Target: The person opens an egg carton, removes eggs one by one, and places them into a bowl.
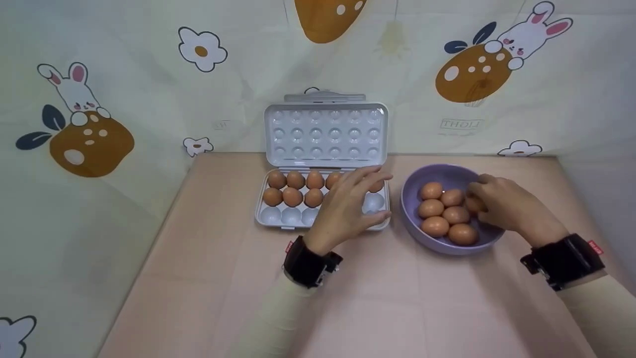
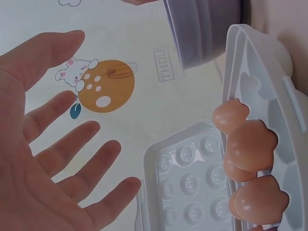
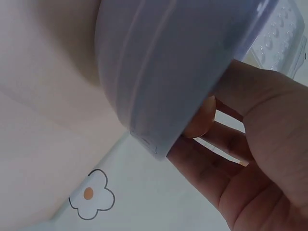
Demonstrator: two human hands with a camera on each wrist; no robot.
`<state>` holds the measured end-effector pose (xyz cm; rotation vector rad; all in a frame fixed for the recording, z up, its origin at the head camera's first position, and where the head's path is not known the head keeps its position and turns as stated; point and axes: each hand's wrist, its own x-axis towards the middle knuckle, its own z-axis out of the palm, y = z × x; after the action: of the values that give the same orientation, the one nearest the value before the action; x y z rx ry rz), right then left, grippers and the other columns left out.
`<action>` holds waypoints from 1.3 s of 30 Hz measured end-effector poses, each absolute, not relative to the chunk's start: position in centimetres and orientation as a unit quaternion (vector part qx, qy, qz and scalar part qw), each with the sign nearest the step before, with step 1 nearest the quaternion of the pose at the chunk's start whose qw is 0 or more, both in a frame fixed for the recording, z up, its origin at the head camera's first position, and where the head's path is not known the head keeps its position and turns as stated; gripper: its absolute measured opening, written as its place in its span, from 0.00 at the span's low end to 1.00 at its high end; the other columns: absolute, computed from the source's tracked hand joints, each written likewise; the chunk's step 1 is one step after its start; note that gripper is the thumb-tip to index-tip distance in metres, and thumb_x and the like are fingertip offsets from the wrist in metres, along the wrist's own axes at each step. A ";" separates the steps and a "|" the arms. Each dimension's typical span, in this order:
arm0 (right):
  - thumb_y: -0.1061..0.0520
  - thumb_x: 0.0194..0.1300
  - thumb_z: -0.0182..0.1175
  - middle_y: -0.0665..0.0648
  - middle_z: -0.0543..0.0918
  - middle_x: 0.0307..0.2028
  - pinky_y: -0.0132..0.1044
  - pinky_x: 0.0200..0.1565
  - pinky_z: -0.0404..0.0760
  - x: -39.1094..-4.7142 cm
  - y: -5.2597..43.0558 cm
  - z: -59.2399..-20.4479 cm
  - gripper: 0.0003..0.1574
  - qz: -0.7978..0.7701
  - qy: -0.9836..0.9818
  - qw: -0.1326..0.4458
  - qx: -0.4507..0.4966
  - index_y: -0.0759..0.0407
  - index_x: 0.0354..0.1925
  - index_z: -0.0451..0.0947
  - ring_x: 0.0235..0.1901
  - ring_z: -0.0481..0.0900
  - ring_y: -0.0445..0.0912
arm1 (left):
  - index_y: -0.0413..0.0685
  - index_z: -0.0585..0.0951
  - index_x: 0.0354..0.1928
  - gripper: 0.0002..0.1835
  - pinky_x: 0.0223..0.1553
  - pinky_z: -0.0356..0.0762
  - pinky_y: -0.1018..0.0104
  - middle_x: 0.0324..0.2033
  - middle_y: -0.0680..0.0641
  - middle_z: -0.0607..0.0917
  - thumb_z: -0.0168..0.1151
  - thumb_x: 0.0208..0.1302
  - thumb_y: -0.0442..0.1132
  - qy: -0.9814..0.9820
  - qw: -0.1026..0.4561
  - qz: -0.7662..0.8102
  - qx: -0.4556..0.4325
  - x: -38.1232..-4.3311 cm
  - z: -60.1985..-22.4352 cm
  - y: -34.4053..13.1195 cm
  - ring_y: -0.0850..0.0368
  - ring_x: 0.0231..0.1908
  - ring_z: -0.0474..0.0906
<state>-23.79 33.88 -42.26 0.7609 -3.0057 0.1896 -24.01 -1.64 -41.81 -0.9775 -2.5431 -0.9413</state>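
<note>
Six brown eggs lie in the purple bowl, and we see another egg at its three o'clock, between the thumb and curled fingers of the right hand, which reaches over the rim and grips it. We find the egg tray at the bowl's nine o'clock, its dimpled lid raised at twelve.

The left hand hovers above the tray's four o'clock part, fingers apart and loosely extended, holding nothing. It hides some cups, so we cannot count every egg there; we make out tray eggs in the far and middle rows, and bare cups along the near row. Both wrists wear black straps. Beneath everything we see a pinkish surface, with a rabbit-patterned wall covering behind, towards twelve.
</note>
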 end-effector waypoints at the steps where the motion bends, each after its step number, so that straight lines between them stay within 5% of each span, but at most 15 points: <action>1: 0.71 0.46 0.77 0.66 0.81 0.37 0.59 0.40 0.85 -23.8 33.8 -42.4 0.22 0.060 -0.968 0.016 0.243 0.69 0.42 0.82 0.34 0.82 0.58 | 0.55 0.81 0.69 0.37 0.71 0.71 0.55 0.71 0.47 0.78 0.82 0.57 0.47 -0.875 0.129 -0.323 -0.337 -24.0 -41.8 -1.7 0.49 0.70 0.74; 10: 0.73 0.49 0.70 0.55 0.74 0.27 0.50 0.32 0.79 -23.8 32.8 -43.3 0.11 0.066 -0.973 -0.019 0.221 0.64 0.31 0.80 0.26 0.73 0.50 | 0.60 0.80 0.70 0.36 0.71 0.68 0.54 0.71 0.50 0.77 0.82 0.58 0.49 -0.884 0.124 -0.308 -0.328 -24.2 -41.9 -2.1 0.49 0.70 0.74; 16: 0.73 0.50 0.72 0.60 0.79 0.31 0.57 0.38 0.84 -23.4 32.5 -43.3 0.15 0.064 -0.977 -0.046 0.198 0.70 0.39 0.83 0.30 0.78 0.53 | 0.62 0.78 0.72 0.38 0.73 0.65 0.53 0.71 0.50 0.77 0.81 0.59 0.49 -0.893 0.130 -0.289 -0.318 -24.4 -42.0 -2.4 0.48 0.70 0.74; 23: 0.69 0.61 0.65 0.58 0.84 0.35 0.49 0.40 0.80 -23.1 31.5 -42.2 0.09 0.099 -0.979 -0.065 0.165 0.66 0.42 0.86 0.34 0.78 0.52 | 0.64 0.77 0.73 0.38 0.74 0.66 0.50 0.72 0.51 0.76 0.80 0.61 0.49 -0.900 0.115 -0.290 -0.305 -24.9 -42.2 -2.9 0.50 0.72 0.71; 31: 0.71 0.52 0.71 0.66 0.87 0.42 0.60 0.45 0.85 -21.9 30.3 -40.2 0.19 0.138 -0.964 0.034 0.224 0.70 0.46 0.85 0.42 0.85 0.60 | 0.63 0.79 0.71 0.37 0.67 0.74 0.53 0.72 0.52 0.77 0.82 0.58 0.49 -0.915 0.117 -0.263 -0.285 -25.7 -42.7 -3.5 0.50 0.70 0.74; 39: 0.70 0.56 0.74 0.65 0.86 0.50 0.63 0.52 0.84 -20.6 28.1 -38.7 0.24 0.202 -0.950 0.086 0.221 0.65 0.53 0.85 0.52 0.84 0.62 | 0.63 0.79 0.71 0.39 0.63 0.78 0.56 0.70 0.53 0.78 0.83 0.57 0.47 -0.925 0.111 -0.243 -0.270 -26.6 -43.8 -3.6 0.51 0.69 0.74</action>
<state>-20.60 28.10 -38.67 0.6601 -2.8323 0.6026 -26.60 -3.57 -43.80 -0.7921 -2.7181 -0.7137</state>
